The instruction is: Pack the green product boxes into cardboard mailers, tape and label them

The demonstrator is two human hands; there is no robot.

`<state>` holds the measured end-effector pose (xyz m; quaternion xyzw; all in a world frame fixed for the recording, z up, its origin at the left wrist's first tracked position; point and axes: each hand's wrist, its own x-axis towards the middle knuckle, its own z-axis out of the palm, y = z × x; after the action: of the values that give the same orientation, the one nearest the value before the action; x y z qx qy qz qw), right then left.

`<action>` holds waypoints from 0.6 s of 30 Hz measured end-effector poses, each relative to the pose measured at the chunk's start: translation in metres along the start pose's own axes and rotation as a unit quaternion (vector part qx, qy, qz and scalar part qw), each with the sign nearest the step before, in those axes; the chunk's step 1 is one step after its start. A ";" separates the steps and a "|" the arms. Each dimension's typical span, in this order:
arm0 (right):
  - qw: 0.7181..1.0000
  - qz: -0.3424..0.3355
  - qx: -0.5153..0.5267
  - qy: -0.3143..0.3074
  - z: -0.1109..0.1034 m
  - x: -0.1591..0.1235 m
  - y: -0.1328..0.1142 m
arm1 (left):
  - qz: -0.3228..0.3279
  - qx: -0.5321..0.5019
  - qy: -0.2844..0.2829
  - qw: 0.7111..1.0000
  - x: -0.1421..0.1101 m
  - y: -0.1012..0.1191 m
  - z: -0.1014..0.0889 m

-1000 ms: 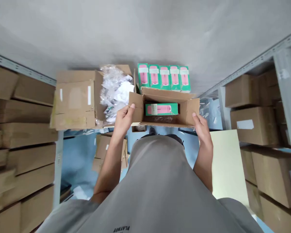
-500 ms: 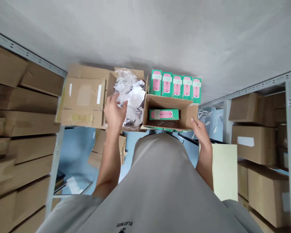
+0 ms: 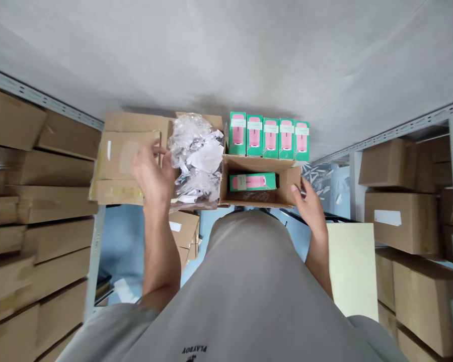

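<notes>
My right hand (image 3: 308, 203) grips the right end of an open cardboard box (image 3: 258, 163), thumb over its edge. Inside that box lies a green box with a pink bottle picture (image 3: 252, 181), on its side. My left hand (image 3: 154, 173) hovers at the right edge of a cardboard carton (image 3: 123, 153), fingers bent and thumb apart, with nothing visible in it. Between the two stands another carton, filled with crumpled white paper (image 3: 206, 156) and clear plastic wrap (image 3: 191, 128). Behind the open box is a row of upright green-and-pink boxes (image 3: 271, 136).
Shelves of stacked cartons flank me, left (image 3: 56, 203) and right (image 3: 403, 221). A grey wall (image 3: 226, 55) rises behind the work surface. Flattened cardboard (image 3: 184, 231) lies below on the blue floor. A pale yellow panel (image 3: 353, 266) is at my right.
My left hand has moved left, from over the crumpled paper to the closed-looking carton's edge. My right hand stays on the open box. The view has shifted slightly.
</notes>
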<state>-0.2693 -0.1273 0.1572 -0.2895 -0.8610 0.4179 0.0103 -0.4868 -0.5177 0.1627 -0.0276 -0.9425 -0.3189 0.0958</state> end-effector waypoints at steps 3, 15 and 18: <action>0.992 -0.082 -0.021 0.092 -0.006 -0.001 -0.025 | 0.010 -0.030 0.015 0.999 -0.010 -0.004 -0.002; 0.900 -0.320 -0.173 -0.241 0.120 0.043 -0.208 | 0.038 -0.081 -0.060 0.994 -0.034 -0.005 0.023; 0.868 -0.353 -0.228 -0.264 0.145 0.055 -0.231 | 0.031 -0.075 -0.087 0.993 -0.028 -0.012 0.028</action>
<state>-0.4658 -0.3148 0.2179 0.1604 -0.9476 0.2399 -0.1371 -0.4651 -0.5103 0.1285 -0.0918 -0.9195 -0.3817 0.0208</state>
